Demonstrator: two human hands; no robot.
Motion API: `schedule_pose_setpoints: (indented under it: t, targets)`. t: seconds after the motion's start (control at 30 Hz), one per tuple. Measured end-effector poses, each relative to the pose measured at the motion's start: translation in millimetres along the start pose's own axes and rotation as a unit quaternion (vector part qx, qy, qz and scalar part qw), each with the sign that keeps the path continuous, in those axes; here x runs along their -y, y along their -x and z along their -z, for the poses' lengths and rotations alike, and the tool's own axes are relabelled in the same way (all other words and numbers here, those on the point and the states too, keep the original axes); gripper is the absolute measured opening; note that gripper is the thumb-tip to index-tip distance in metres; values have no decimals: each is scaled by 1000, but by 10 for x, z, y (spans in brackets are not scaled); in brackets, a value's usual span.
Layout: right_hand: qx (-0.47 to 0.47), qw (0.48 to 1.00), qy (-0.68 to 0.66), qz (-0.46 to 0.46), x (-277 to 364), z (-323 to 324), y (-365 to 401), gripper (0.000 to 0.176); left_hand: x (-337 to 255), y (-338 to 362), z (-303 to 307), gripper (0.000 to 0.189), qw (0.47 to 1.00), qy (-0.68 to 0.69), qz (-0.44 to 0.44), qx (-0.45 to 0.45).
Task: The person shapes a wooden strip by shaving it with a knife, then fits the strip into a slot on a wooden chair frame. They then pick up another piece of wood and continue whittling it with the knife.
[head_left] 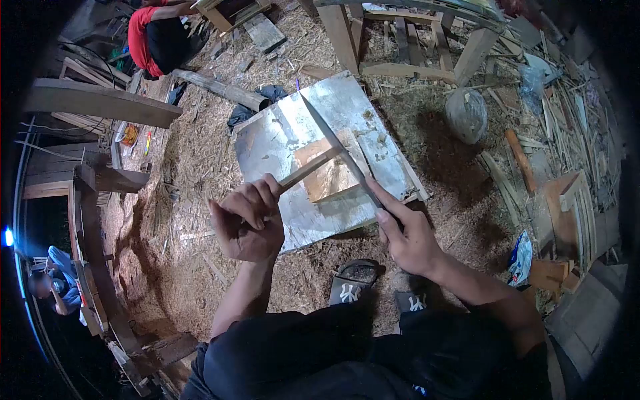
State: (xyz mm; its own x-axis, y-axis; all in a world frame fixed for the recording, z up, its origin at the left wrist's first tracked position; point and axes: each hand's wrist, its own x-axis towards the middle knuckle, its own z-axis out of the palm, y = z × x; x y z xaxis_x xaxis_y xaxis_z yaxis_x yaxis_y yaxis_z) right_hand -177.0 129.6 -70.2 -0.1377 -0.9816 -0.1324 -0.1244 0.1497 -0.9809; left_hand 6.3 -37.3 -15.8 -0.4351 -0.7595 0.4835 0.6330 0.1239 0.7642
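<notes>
My left hand (250, 217) is closed around one end of a thin wooden stick (308, 168), with the stick pointing up and to the right. In my right hand (410, 237) is a long, flat metal blade (323, 127) that narrows towards its far tip; its handle is hidden by my fingers. The stick's far end meets the blade's edge, or lies right beside it. Beneath both is a pale wooden block (333, 187), resting on a silvery, worn board (307, 230) on the ground.
Sawdust and shavings cover the ground (193, 253). Wooden frames (413, 70) stand at the back, and a curved beam (100, 100) juts in from the left. A filled plastic bag (465, 117) and scrap wood lie right. A person in red (143, 40) crouches back left; another person (60, 287) is far left.
</notes>
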Motion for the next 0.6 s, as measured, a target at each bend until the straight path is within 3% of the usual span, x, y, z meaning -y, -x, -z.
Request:
schedule_pose_setpoints:
  t: [0.07,0.2,0.27,0.3,0.37,0.5,0.57,0.6]
  targets:
    - [-37,996,-3,81,47,-10,1,51,14,10,-45,62,1000,-28,-10,-10]
    - [-23,997,19,67,126,60,-43,51,56,19,-34,60,998,-30,-1,-58]
    - [41,998,-9,-56,168,77,-41,51,40,55,52,60,999,-24,9,-26]
    - [41,998,-10,-56,140,62,-38,51,27,57,70,60,1000,-18,19,5]
    - [1,1000,3,22,60,21,-24,52,21,51,80,62,999,-18,10,32]
    - [-5,999,6,41,65,-12,-38,51,24,48,82,65,998,-3,23,60]
    - [-51,988,5,148,24,-51,-88,52,26,48,95,66,997,-10,25,70]
    - [-51,988,5,148,7,-67,-111,52,28,49,95,66,997,-10,31,66]
